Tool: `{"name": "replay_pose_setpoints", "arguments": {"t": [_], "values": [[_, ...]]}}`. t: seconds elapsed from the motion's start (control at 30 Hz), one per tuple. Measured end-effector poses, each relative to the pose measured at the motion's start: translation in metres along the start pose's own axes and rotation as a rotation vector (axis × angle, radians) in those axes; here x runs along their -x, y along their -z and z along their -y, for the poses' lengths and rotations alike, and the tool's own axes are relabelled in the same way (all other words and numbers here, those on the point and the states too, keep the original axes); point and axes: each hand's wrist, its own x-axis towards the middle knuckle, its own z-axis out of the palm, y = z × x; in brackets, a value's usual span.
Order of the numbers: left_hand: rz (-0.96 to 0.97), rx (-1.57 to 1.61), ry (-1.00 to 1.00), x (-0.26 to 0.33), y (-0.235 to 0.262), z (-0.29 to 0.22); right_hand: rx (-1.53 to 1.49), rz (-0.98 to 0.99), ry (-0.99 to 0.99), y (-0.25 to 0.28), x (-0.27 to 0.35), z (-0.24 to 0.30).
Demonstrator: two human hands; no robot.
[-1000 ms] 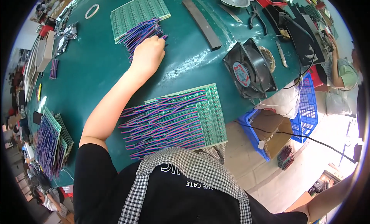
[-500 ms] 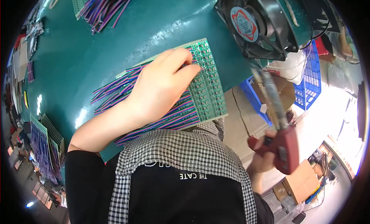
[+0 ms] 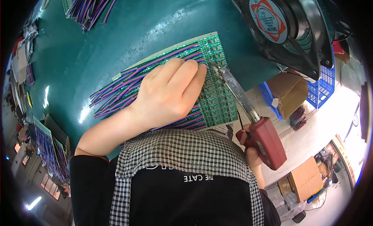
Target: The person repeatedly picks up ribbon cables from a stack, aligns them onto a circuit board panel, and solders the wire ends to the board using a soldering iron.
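Observation:
A green circuit board panel (image 3: 219,93) lies at the table's near edge, with rows of small parts on its right side. Bundles of thin red, blue and black wires (image 3: 128,84) run leftward from it. Over the panel, my left hand (image 3: 171,91) is closed, its fingertips pinching wires where they meet the board; the exact ends are hidden beneath the fingers. In my right hand (image 3: 252,154) is a dark red soldering gun (image 3: 268,142), held by its grip. Its metal tip points at the panel, close beside my left fingertips.
A black fan (image 3: 283,27) stands at the table's far right. More wired boards (image 3: 50,144) stand upright at the left, and another wired bundle (image 3: 91,8) lies at the far left. Past the right edge are a blue crate (image 3: 322,84) and a cardboard box (image 3: 305,177).
My right hand has swung the soldering gun left and brought its tip to the board beside my left fingers. My left hand has stayed over the wires, its fingers drawn closer together.

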Motion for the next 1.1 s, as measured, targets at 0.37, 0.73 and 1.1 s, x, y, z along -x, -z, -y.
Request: {"name": "replay_pose_setpoints", "arguments": {"t": [0.37, 0.73, 1.1], "values": [[-0.016, -0.011, 0.008, -0.003, -0.005, 0.000, 0.267, -0.006, 0.060, 0.007, 0.005, -0.014], [0.014, -0.081, -0.016, -0.004, -0.007, -0.003, 0.127, -0.020, 0.006, 0.012, 0.014, -0.019], [0.052, -0.031, 0.050, -0.004, -0.002, -0.009, 0.181, -0.023, 0.080, 0.008, 0.011, -0.022]]}}
